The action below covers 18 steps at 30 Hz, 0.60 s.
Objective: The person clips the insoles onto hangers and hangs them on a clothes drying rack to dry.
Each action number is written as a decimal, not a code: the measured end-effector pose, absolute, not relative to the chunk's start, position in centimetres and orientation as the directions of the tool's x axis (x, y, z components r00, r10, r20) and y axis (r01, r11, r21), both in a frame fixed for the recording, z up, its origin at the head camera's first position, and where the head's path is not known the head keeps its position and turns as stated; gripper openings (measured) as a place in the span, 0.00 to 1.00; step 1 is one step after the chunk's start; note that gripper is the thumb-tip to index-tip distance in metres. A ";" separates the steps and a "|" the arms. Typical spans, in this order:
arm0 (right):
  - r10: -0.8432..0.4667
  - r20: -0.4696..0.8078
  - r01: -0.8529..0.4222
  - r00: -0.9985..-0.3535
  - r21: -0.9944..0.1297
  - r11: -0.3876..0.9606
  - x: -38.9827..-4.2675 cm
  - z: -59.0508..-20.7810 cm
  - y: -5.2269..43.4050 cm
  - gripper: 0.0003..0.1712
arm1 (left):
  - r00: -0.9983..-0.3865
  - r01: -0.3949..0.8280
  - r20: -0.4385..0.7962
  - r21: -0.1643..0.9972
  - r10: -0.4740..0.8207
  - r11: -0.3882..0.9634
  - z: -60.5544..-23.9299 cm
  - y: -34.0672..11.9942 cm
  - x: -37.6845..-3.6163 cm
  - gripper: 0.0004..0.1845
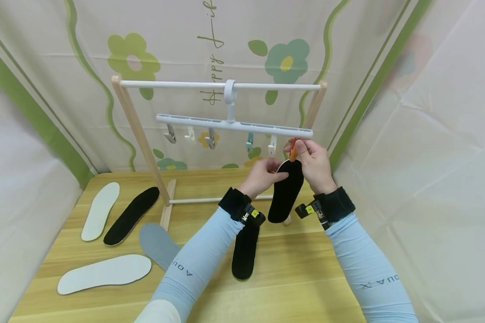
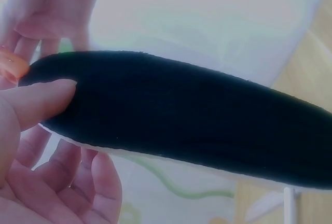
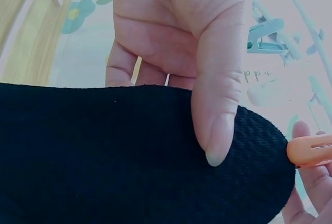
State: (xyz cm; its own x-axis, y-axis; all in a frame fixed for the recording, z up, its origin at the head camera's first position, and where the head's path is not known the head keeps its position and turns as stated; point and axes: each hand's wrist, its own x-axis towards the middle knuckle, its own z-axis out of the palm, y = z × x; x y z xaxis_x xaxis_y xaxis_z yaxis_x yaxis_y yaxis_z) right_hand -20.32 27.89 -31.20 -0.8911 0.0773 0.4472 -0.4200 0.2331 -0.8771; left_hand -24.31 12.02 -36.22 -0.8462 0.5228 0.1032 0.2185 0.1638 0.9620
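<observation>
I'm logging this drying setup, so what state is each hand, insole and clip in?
Left hand: pinches the held black insole's top end.
Right hand: grips the orange clip.
Held black insole: lifted, hanging down, top at the orange clip.
Orange clip: at the insole's tip; bite unclear.
Other hanger clips: hanging empty.
Second black insole: flat on the table.

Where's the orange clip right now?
In the head view the orange clip hangs at the right end of the white hanger, pinched by the right hand at the top of the black insole that the left hand holds.
</observation>
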 end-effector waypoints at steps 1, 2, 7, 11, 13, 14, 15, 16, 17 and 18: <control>0.078 0.447 -0.419 -0.891 -0.877 0.235 -20.2 -31.2 27.9 0.22 | -0.846 0.217 0.102 0.962 0.523 0.164 -36.2 12.0 -24.3 0.11; 0.078 0.446 -0.418 -0.891 -0.877 0.236 -20.2 -31.2 27.9 0.21 | -0.846 0.216 0.101 0.962 0.523 0.164 -36.1 12.0 -24.2 0.11; 0.079 0.446 -0.418 -0.891 -0.877 0.237 -20.0 -31.1 27.8 0.20 | -0.847 0.216 0.104 0.963 0.521 0.159 -35.8 12.0 -24.1 0.11; 0.078 0.448 -0.420 -0.891 -0.876 0.237 -19.9 -31.0 27.8 0.20 | -0.849 0.210 0.107 0.967 0.517 0.145 -35.7 12.0 -24.0 0.10; 0.076 0.447 -0.420 -0.891 -0.876 0.237 -19.9 -31.0 27.8 0.20 | -0.850 0.205 0.106 0.969 0.515 0.139 -35.7 12.0 -24.0 0.10; 0.076 0.447 -0.419 -0.891 -0.876 0.240 -19.9 -31.0 27.8 0.20 | -0.851 0.205 0.107 0.969 0.514 0.137 -35.7 12.0 -24.0 0.10; 0.076 0.447 -0.418 -0.892 -0.876 0.241 -19.8 -31.0 27.8 0.20 | -0.851 0.206 0.109 0.969 0.513 0.135 -35.7 12.1 -24.0 0.10; 0.076 0.446 -0.418 -0.892 -0.876 0.241 -19.8 -31.0 27.8 0.20 | -0.851 0.207 0.111 0.969 0.513 0.134 -35.7 12.1 -24.0 0.10; 0.075 0.447 -0.418 -0.891 -0.875 0.242 -19.8 -31.0 27.9 0.20 | -0.852 0.207 0.113 0.969 0.512 0.132 -35.7 12.1 -24.0 0.10; 0.076 0.446 -0.417 -0.892 -0.876 0.243 -19.8 -31.0 27.9 0.20 | -0.852 0.209 0.114 0.969 0.511 0.131 -35.7 12.1 -24.0 0.10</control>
State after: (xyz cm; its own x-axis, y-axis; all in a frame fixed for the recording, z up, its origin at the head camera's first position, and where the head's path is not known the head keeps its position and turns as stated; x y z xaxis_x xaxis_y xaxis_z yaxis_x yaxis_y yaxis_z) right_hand -19.79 27.88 -30.95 -0.8918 0.0756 0.4461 -0.4174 0.2433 -0.8756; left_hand -23.99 12.13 -35.69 -0.8522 0.5105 0.1144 0.2086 0.1311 0.9692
